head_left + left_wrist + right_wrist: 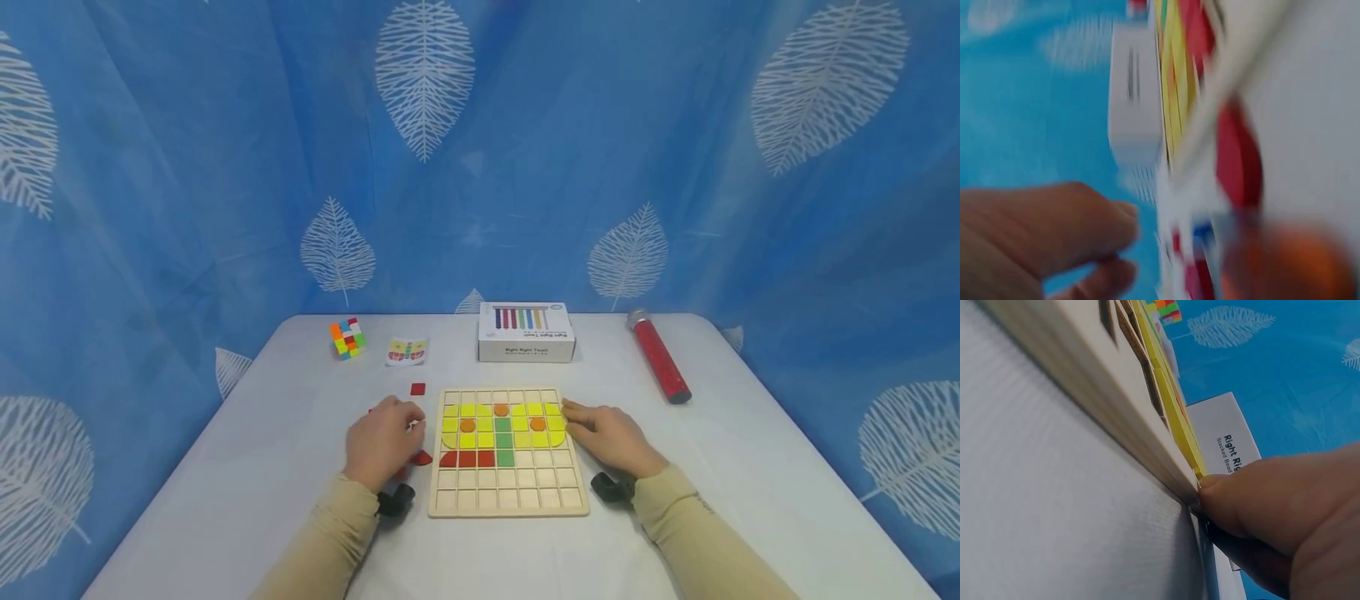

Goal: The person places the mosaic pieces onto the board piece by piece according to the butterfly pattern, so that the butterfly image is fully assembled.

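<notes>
A: What lies nearest?

B: Two tan sleeves [322,533] with black wrist mounts [396,500]; between them the board [508,500], flat on the tabletop [225,500]; its near two rows are bare, then come red tiles [467,459] left of a green column [505,442], with yellow tiles [485,439] and orange discs [537,425] farther up.

A: And the hands?

B: The right hand [613,435] rests against the board's right edge, fingers fairly straight; the left hand [381,442] is bent-fingered over the loose pieces [422,457], just left of the board; I cannot tell whether it holds one.

A: Anything in the way?

B: The left hand covers some of those pieces; a red square [417,389] lies clear beyond it.

A: Any writing?

B: Farther back, the white box [527,350] reads "Right Right Touch"; the right wrist view adds "Stacked Bead", the rest behind the thumb; coloured rows are printed on top.

A: Its neighbours?

B: A patterned card [407,352] and a puzzle cube [347,339] to the left; a red tube [662,358] to the right; behind everything, a blue curtain [517,167] with white leaves.
</notes>
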A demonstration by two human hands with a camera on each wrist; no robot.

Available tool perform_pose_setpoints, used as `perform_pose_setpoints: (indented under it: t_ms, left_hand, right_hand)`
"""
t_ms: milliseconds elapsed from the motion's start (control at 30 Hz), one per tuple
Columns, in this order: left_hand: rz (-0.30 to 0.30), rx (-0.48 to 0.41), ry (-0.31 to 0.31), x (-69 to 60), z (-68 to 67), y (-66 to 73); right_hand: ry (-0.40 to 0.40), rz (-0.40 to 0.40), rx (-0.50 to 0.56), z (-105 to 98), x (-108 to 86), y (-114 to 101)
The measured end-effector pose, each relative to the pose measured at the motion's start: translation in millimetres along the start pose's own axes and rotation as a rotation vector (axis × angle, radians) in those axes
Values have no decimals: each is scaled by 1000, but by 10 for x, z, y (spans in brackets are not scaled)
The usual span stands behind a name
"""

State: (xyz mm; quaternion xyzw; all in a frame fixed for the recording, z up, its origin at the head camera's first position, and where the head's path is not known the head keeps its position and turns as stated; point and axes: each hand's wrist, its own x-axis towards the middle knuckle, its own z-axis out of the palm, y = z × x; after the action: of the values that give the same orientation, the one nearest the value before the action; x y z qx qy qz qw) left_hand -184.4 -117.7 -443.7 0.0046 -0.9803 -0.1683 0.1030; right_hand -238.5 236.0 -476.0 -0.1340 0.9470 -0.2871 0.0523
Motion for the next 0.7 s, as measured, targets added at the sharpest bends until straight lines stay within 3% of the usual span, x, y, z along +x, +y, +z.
perform_pose_setpoints:
  t_ms: [67, 133, 267, 500, 700]
  left_hand:
    - [-104, 19, -37, 32, -43, -165]
    - [-159, 22, -71, 58, -57, -281]
    - [-192, -7, -114, 86, -40, -367]
    - [-223, -29, -109, 102, 0, -341]
    - [-254, -104, -133, 117, 14, -376]
  right_hand:
    - [0, 0, -5, 2, 3, 3]
    - [-1, -4, -6, 6, 5, 13]
    - [-1, -6, 5, 20, 2, 33]
    - [8, -19, 14, 26, 5, 55]
    - [-1, -13, 17, 16, -1, 39]
